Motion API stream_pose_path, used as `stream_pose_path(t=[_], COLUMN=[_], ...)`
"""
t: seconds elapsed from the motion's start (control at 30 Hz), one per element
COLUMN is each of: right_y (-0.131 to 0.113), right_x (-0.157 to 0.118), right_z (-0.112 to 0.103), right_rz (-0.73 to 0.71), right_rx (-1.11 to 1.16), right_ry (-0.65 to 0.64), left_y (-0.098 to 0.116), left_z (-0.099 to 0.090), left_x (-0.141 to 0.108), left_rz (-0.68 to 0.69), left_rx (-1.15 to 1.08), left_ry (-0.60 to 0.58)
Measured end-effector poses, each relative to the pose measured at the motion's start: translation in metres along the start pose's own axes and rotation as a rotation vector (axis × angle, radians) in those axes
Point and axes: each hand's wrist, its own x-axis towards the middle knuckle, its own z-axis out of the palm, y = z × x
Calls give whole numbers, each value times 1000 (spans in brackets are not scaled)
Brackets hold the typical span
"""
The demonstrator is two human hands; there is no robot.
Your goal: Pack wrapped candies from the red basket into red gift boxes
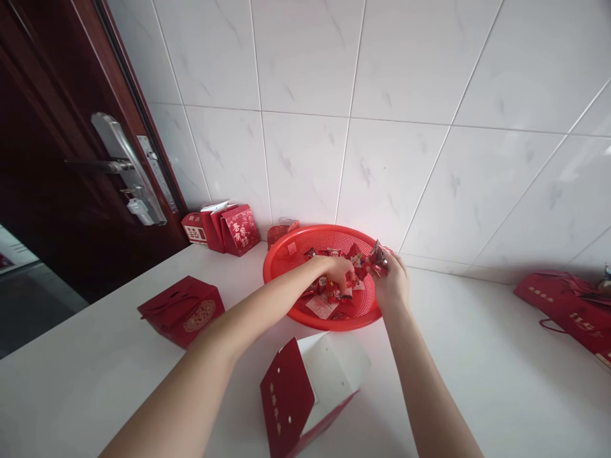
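A red plastic basket (pixel 273 270) holds several wrapped candies (pixel 333 290) in red and shiny wrappers. My left hand (pixel 338 272) reaches down into it, fingers curled round a red-wrapped candy (pixel 351 280). At the basket's right rim, my right hand (pixel 394 280) is closed on a small bunch of wrapped candies (pixel 377 256). In front of the basket, between my forearms, stands a red gift box (pixel 287 397) with its top open and white inside. Its inside looks bare where it shows.
A red box with a gold emblem (pixel 184 310) sits left of my left forearm. Several small red boxes (pixel 240 228) stand against the tiled wall (pixel 305 165). Red bags (pixel 563 305) lie at the right. A dark door (pixel 57 127) with a metal handle borders the white table (pixel 458 331).
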Motion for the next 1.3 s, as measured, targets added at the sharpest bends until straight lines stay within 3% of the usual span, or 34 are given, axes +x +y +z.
stream_pose_path(t=[0.1, 0.23, 0.5, 0.8, 0.93, 1.13, 1.3], right_y=[-2, -4, 2, 5, 4, 4, 4], right_x=[-2, -5, 1, 4, 2, 1, 0], right_z=[2, 3, 0, -1, 0, 0, 1], right_rz=[11, 19, 7, 40, 91, 82, 93], right_rx=[7, 29, -23, -52, -66, -72, -48], right_ry=[12, 23, -22, -103, -129, -162, -141], left_y=[-6, -10, 9, 15, 16, 21, 20], left_z=[-16, -31, -38, -37, -36, -37, -36], left_x=[-4, -6, -16, -20, -21, -24, -21], left_rz=[-29, 1, 123, 175, 223, 162, 188], left_rx=[-43, -173, -466, -653, -728, -745, -765], left_ry=[63, 260, 427, 498, 458, 349, 433])
